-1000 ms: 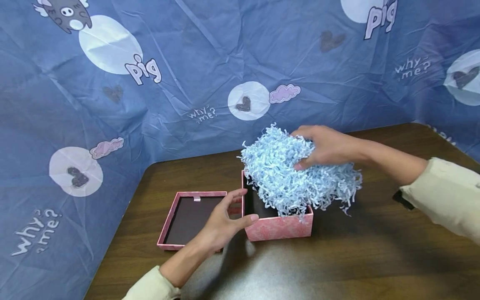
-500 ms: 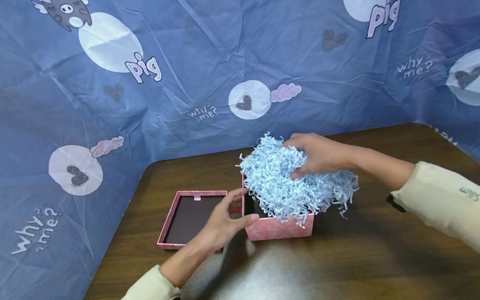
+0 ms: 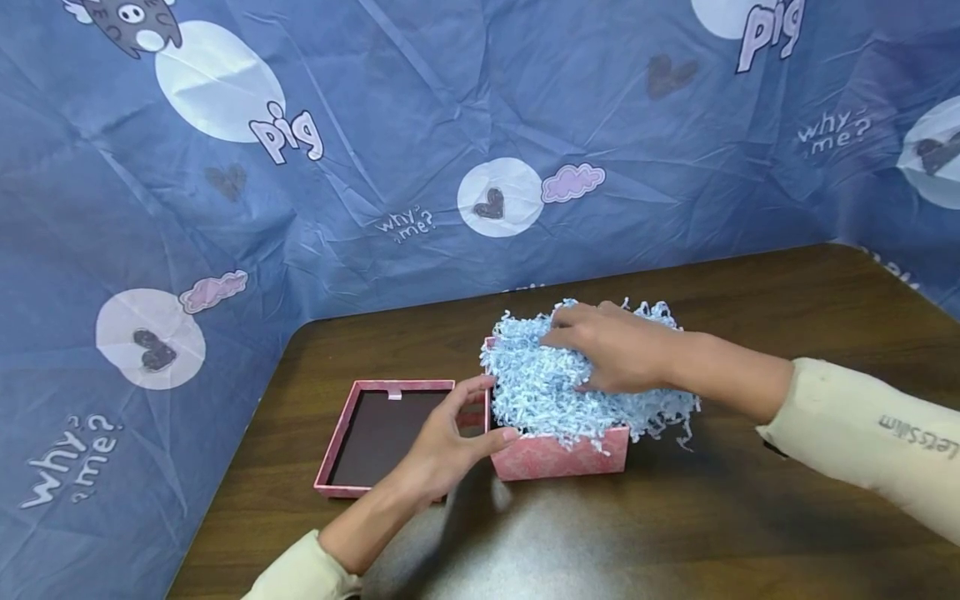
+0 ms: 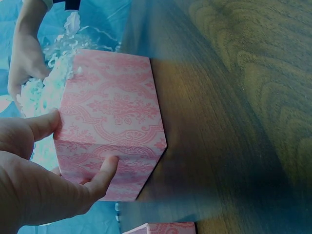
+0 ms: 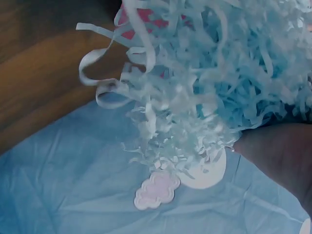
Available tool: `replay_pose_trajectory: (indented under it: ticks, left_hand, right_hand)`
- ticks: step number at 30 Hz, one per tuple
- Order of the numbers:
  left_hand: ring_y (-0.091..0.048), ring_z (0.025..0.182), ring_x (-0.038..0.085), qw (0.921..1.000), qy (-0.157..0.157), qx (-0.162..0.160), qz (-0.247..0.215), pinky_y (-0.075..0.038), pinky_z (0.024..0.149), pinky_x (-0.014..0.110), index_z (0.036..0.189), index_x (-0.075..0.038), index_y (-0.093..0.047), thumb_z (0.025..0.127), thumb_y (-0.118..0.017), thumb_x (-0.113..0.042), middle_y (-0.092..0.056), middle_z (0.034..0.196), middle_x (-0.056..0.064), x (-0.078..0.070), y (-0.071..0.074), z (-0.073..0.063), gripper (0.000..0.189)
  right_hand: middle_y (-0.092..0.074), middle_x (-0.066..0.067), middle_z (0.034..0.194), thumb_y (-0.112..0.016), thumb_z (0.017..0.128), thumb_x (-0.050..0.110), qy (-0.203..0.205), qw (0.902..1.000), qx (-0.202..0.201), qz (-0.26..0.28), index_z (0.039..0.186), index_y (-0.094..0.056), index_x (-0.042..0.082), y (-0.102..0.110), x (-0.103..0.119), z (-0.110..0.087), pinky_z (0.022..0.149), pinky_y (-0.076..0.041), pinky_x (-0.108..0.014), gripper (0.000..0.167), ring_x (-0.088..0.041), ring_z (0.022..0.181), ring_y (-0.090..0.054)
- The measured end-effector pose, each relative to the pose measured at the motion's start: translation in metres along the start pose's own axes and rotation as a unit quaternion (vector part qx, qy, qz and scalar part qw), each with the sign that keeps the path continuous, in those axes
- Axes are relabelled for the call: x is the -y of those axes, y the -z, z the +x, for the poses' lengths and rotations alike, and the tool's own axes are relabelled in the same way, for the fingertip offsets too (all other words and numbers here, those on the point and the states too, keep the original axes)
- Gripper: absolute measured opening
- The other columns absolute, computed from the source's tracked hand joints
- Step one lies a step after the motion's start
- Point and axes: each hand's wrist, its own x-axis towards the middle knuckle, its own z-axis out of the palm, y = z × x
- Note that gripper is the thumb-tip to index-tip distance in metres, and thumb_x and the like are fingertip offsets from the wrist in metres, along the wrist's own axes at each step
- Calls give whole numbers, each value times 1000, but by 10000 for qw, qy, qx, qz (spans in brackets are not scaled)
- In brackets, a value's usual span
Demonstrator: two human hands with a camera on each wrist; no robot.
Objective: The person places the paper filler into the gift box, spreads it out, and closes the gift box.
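A pink patterned box point(image 3: 558, 457) stands lidless on the table, heaped with light blue shredded paper point(image 3: 532, 383) that spills over its right side. My left hand point(image 3: 450, 442) holds the box at its front left corner, thumb at the front rim and fingers along the left wall. In the left wrist view that hand point(image 4: 53, 175) lies against the patterned walls. My right hand point(image 3: 618, 346) grips the paper from above, its fingertips partly sunk in the shreds. Loose curls of the shredded paper point(image 5: 209, 83) fill much of the right wrist view.
The pink-rimmed lid point(image 3: 390, 442) lies with its dark inside up, left of the box and partly behind my left forearm. Beneath everything is a brown wooden table point(image 3: 675, 533). A blue printed cloth point(image 3: 390, 100) hangs behind the table and along its sides.
My right hand has moved down and a little left, pushing the shredded paper lower into the box. The mound is flatter and covers more of the opening. My left hand has stayed put.
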Motion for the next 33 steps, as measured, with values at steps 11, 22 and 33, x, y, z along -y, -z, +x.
replay_pose_trajectory:
  ticks: [11,22,33]
  left_hand:
    - [-50,118,35,9999,121,93,63,-51,85,41,137,-20,-48,84,-76,-20,-49,132,14,2,3,1,60]
    - [-50,117,34,9999,92,139,41,-51,85,42,139,-19,-46,85,-75,-19,-48,134,14,1,2,2,62]
    - [-51,117,34,9999,13,130,-24,-52,82,39,140,-17,-46,85,-75,-17,-46,133,17,0,2,0,62]
  right_hand:
    - [-59,-19,126,-62,73,-18,293,9952,486,791,125,-63,4,-30,10,21,99,-44,-45,57,-34,119,-54]
    - [-57,-17,129,-60,77,-17,-220,9871,1244,989,127,-61,3,-56,15,33,103,-40,-45,54,-32,124,-50]
    - [-48,-16,142,-70,85,8,-219,9925,1133,392,136,-55,10,-36,20,26,106,-25,-63,53,-38,134,-38]
